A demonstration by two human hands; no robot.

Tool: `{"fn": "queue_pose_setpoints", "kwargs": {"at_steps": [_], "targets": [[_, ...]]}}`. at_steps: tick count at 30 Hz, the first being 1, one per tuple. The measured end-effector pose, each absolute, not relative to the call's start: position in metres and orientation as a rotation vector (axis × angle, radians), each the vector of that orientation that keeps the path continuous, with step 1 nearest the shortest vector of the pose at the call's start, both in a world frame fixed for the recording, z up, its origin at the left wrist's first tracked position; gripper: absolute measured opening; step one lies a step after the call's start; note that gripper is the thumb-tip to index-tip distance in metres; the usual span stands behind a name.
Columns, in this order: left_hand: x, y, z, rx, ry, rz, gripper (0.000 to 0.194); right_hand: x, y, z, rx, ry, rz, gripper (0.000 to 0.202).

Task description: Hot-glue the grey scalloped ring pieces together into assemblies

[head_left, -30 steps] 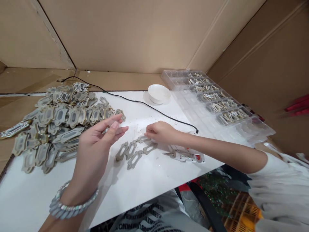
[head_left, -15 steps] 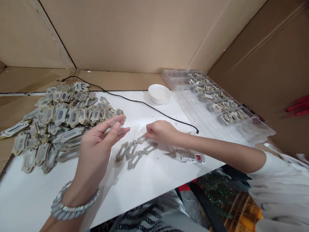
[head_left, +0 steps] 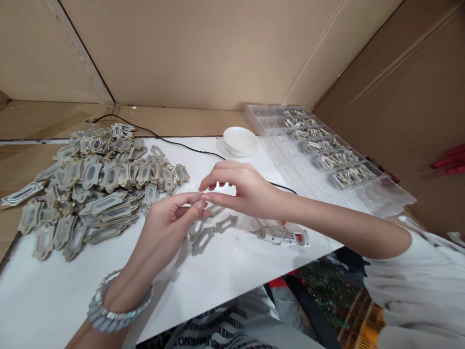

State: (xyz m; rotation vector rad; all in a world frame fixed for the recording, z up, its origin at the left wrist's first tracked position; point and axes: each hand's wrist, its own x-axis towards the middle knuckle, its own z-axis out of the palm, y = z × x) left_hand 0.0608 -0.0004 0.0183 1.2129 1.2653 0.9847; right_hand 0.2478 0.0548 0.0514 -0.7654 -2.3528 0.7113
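Note:
My left hand (head_left: 174, 218), with a beaded bracelet and a coiled band at the wrist, is closed with thumb and fingertips together. My right hand (head_left: 241, 186) meets it from the right; its thumb and index fingertips touch or nearly touch the left fingertips, its other fingers curved and apart. Anything between the fingertips is too small to make out. Just below the hands, several grey frame-shaped pieces (head_left: 202, 241) lie on the white table, partly hidden by the fingers. A white glue gun (head_left: 281, 235) rests under my right forearm.
A large heap of grey frame pieces (head_left: 90, 172) covers the left side. Behind the hands stands a white bowl (head_left: 240, 141). Clear compartment boxes (head_left: 337, 157) with small metallic pieces line the right. A black cable (head_left: 170, 141) crosses the table.
My right hand has risen from the frame pieces and moved back, its fingers spreading. My left hand has moved right, so the two hands' fingertips now meet.

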Motion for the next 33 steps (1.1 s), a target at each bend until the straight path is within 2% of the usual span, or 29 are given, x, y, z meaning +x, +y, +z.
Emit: {"fn": "queue_pose_setpoints", "kwargs": {"at_steps": [3,7,11,17,19,27,33], "targets": [[0.062,0.0,0.018,1.27,1.274,0.944,0.023,0.247,0.053,0.05,-0.815,-2.376,0.681,0.008],[0.062,-0.001,0.017,1.307,1.308,0.908,0.026,0.251,0.054,0.049,-0.883,-2.392,0.627,0.014],[0.061,-0.001,0.015,1.415,1.325,0.846,0.027,0.256,0.055,0.046,-0.887,-2.361,0.644,0.005],[0.06,-0.001,0.013,1.512,1.348,0.716,0.032,0.254,0.052,0.042,-0.759,-2.545,0.504,0.02],[0.06,0.0,0.01,1.515,1.352,0.725,0.034,0.256,0.052,0.045,-0.806,-2.53,0.515,0.019],[0.051,0.006,0.008,1.549,1.497,0.874,0.03,0.277,0.053,0.037,-1.585,-2.318,1.023,0.016],[0.051,0.005,0.007,1.575,1.497,0.885,0.029,0.275,0.039,0.018,-1.735,-2.267,1.288,0.018]]}}
